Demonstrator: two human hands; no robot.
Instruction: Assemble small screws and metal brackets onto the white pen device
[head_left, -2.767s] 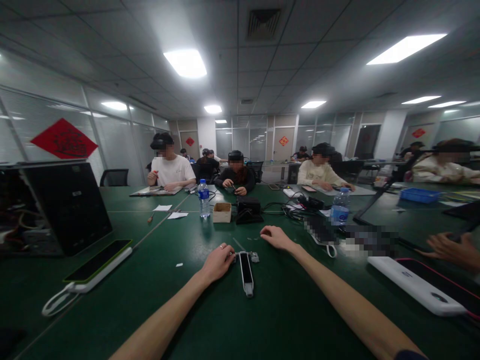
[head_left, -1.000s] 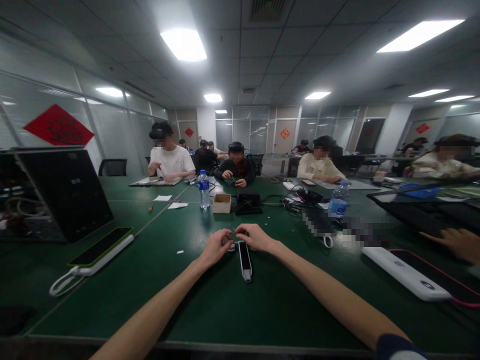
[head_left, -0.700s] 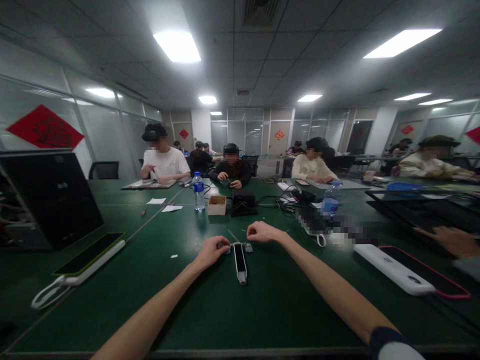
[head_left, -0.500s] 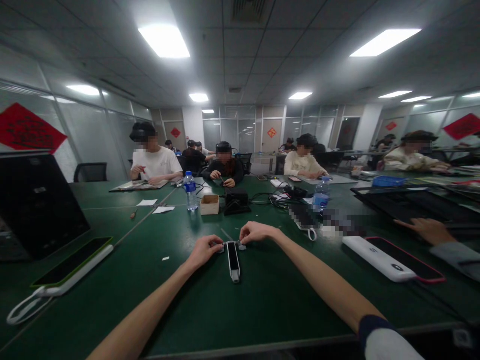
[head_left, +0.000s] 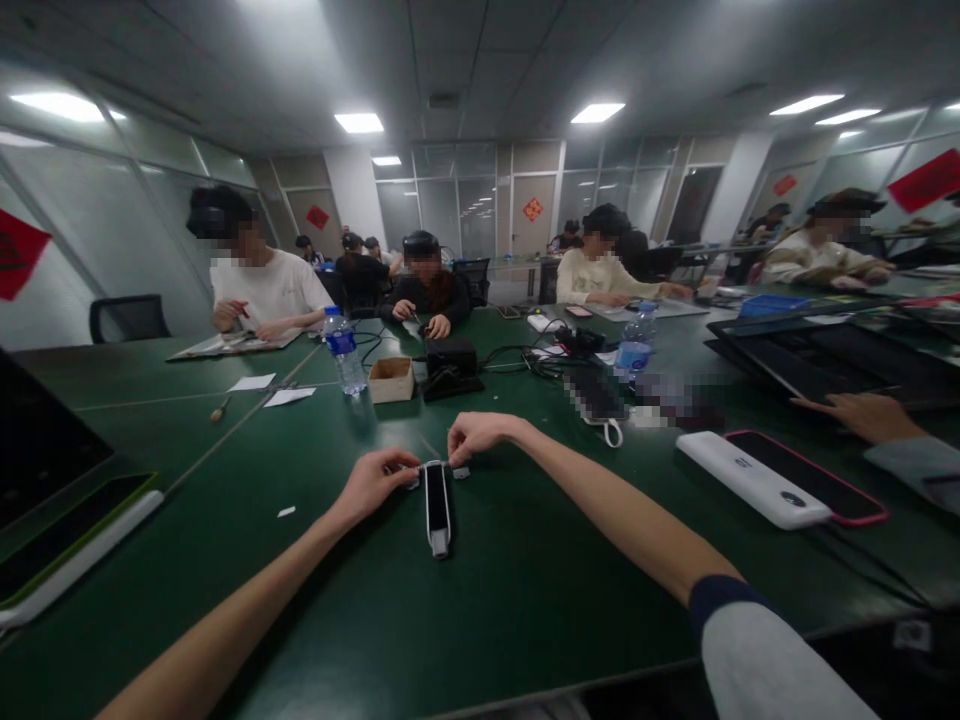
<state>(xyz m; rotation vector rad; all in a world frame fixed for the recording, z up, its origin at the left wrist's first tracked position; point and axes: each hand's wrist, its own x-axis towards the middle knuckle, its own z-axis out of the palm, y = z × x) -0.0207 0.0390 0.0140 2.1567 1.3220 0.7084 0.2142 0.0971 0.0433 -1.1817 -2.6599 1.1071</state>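
Observation:
A slim device (head_left: 437, 500) with a black top and white edges lies lengthwise on the green table (head_left: 525, 600). My left hand (head_left: 375, 482) is at its far left corner, thumb and fingers pinched together. At the far right corner, my right hand (head_left: 484, 434) bends down with its fingertips also pinched. Whatever is between the fingertips of either hand is too small to make out. A small pale, see-through piece (head_left: 461, 473) sits just under the right fingertips, and a similar one (head_left: 411, 484) shows by the left fingertips.
Beyond my hands stand a small cardboard box (head_left: 391, 381), a black stand-like object (head_left: 451, 368) and a water bottle (head_left: 344, 350). To the right lie a white power bank (head_left: 750, 480), a red-edged phone (head_left: 814, 478) and a co-worker's hand (head_left: 862, 415). A scrap (head_left: 286, 512) lies left.
The camera has tipped downward and turned slightly, so the scene sits higher and partly further left. Both hands stay at the device's far end, pinched as before.

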